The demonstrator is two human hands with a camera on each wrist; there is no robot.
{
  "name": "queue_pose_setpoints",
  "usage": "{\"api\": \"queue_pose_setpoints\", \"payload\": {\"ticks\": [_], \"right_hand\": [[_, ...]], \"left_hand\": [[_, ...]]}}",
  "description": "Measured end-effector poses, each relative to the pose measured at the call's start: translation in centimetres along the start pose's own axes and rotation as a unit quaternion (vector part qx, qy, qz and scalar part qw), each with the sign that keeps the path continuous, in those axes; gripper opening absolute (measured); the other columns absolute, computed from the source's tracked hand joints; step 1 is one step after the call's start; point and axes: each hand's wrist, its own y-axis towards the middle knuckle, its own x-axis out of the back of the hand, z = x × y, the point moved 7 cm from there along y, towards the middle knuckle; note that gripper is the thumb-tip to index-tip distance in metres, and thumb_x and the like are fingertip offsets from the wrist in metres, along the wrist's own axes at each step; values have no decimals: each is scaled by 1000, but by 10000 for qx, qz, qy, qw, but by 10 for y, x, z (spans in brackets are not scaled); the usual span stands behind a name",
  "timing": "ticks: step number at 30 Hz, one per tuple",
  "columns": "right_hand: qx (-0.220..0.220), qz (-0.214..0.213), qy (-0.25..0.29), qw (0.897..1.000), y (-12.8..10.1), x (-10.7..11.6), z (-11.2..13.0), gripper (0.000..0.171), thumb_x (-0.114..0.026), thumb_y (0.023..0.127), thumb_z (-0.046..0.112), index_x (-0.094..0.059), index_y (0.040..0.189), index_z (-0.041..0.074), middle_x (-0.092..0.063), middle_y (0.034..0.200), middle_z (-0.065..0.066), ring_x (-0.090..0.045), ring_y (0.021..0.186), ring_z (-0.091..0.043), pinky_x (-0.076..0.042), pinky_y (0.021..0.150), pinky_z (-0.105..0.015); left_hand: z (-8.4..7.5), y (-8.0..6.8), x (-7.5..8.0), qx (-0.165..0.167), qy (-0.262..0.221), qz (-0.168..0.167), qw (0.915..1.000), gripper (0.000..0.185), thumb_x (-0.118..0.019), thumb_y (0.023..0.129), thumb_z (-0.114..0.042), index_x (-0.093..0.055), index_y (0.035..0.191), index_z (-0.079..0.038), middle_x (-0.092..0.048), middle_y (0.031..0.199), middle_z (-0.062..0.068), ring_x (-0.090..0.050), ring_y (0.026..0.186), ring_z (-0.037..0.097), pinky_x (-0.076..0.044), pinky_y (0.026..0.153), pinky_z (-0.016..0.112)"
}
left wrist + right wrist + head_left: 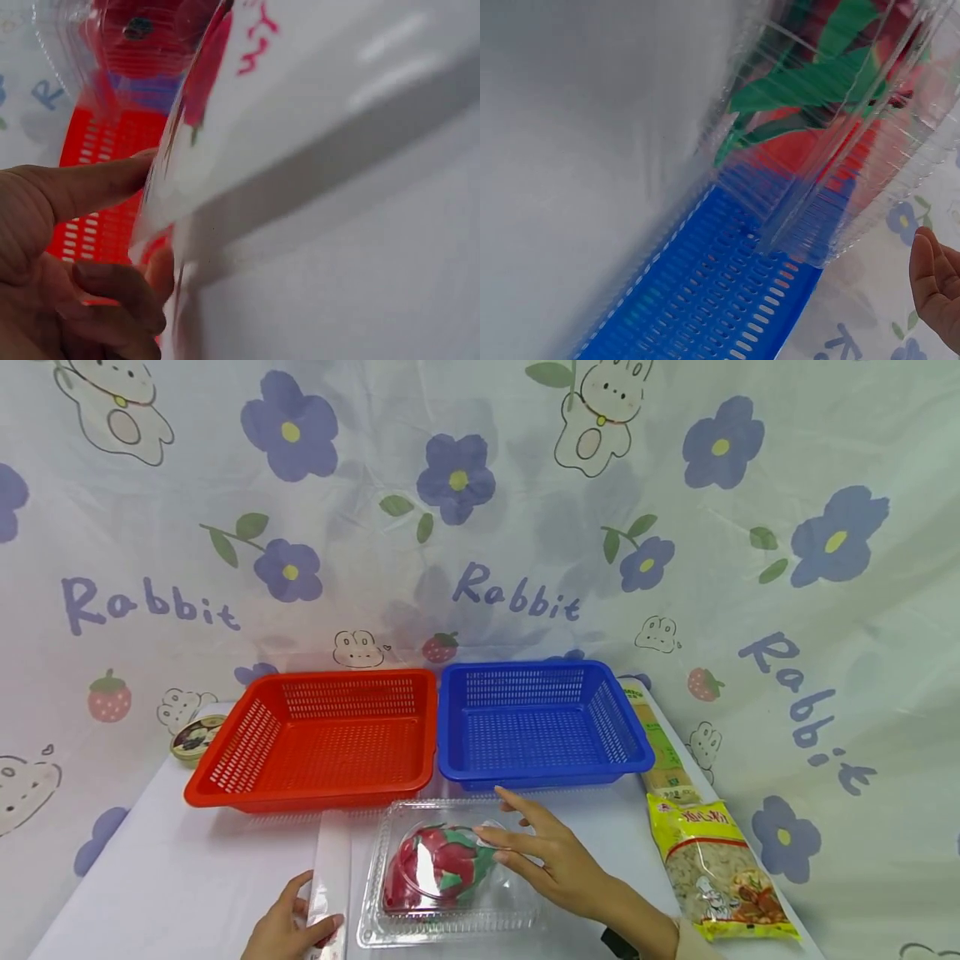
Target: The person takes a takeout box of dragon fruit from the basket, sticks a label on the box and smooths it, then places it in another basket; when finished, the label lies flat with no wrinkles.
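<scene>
A clear plastic clamshell box [450, 914] lies on the table in front of me, with a red and green fruit [438, 864] inside. At the box's left side, my left hand [315, 907] pinches a clear plastic flap [330, 868] between thumb and curled fingers. The left wrist view shows that pinch close up: left hand [152, 216], flap [225, 150]. My right hand [498, 835] lies with straight fingers on the domed top of the box. In the right wrist view one fingertip [934, 285] shows beside the box [832, 150].
Behind the box stand an empty red basket [225, 760] and an empty blue basket [637, 752], side by side. A round tin [197, 737] sits at the far left. A yellow food packet [716, 868] and a long green pack [663, 752] lie along the right edge.
</scene>
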Motion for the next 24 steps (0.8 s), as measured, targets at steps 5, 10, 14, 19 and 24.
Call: {"api": "queue_pose_setpoints", "payload": {"ticks": [5,10,14,19,24], "right_hand": [[181,196,-696,9972,6,-7,-3,39,-58,100,32,-59,139,32,-37,158,-7,-49,134,-26,-52,97,-45],[633,165,-1319,9891,11,-13,-5,43,-52,101,42,-56,142,29,-36,158,-11,-48,136,-30,-48,100,-54],[971,59,-1536,9833,15,-19,-7,49,-53,100,45,-52,145,26,-37,156,-16,-51,133,-31,-49,99,-53],[1176,70,-1671,9789,19,-25,-10,57,-55,98,49,-48,148,24,-37,154,-21,-51,131,-31,-50,98,-51],[1331,131,-2090,9687,26,-31,-11,62,-54,96,55,-48,148,21,-33,157,-20,-50,130,-30,-51,97,-47]], "left_hand": [[-8,-7,15,300,875,-492,9945,97,-76,81,-53,-30,140,9,-49,107,27,-58,79,29,-53,66,46],[-34,-24,28,362,947,-1132,9884,94,-73,83,-53,-27,147,-1,-34,121,30,-54,62,26,-45,52,35],[-70,-38,32,-40,1029,-1378,9851,88,-73,85,-47,-30,149,-6,-34,125,25,-48,55,20,-39,49,30],[-122,-54,27,-1528,1024,-1997,9624,69,-82,80,-37,-54,138,-13,-49,114,9,-42,59,9,-37,49,25],[-156,-59,13,-2861,1047,-2288,9246,52,-87,75,-30,-69,123,-23,-51,103,-8,-45,68,3,-40,52,20]]}}
